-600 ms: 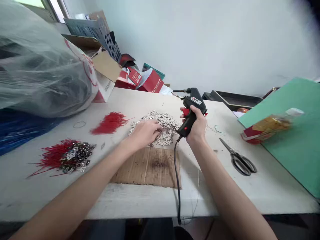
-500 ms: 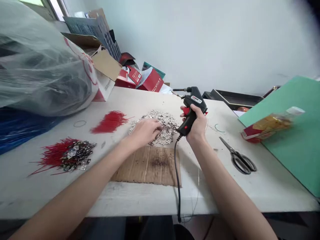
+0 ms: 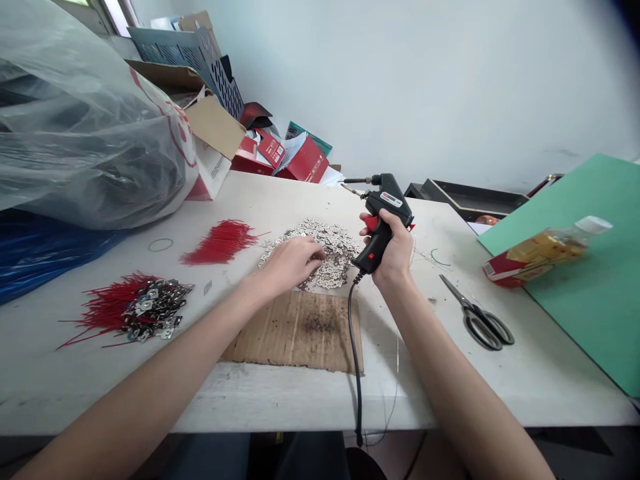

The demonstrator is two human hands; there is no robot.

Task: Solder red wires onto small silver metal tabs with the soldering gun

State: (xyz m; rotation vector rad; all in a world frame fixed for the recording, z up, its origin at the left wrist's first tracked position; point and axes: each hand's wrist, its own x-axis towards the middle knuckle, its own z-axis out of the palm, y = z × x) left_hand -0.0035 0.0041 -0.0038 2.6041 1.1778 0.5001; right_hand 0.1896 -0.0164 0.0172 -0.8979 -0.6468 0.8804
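My right hand [image 3: 393,250] is wrapped round the grip of a black soldering gun [image 3: 385,207] with red trigger parts, held above the table with its tip pointing left. A black cord [image 3: 354,333] hangs from its handle. My left hand [image 3: 297,261] reaches into a heap of small silver metal plates [image 3: 333,243], its fingers curled at the near side of the heap; what they hold, if anything, is hidden. Below the heap lies a scorched piece of cardboard [image 3: 295,330]. Red wires [image 3: 220,242] lie left of the heap. Nearer me is a pile of red wires with metal pieces attached [image 3: 145,308].
Scissors [image 3: 477,313] lie to the right, by a bottle [image 3: 545,253] leaning against a green board [image 3: 590,293]. A large plastic bag [image 3: 100,147] bulges over the table's left side. Boxes [image 3: 310,160] line the back, and a black tray [image 3: 470,197] stands at the back right.
Both hands and the soldering gun keep nearly the same place. The view has shifted slightly; nothing else has visibly moved.
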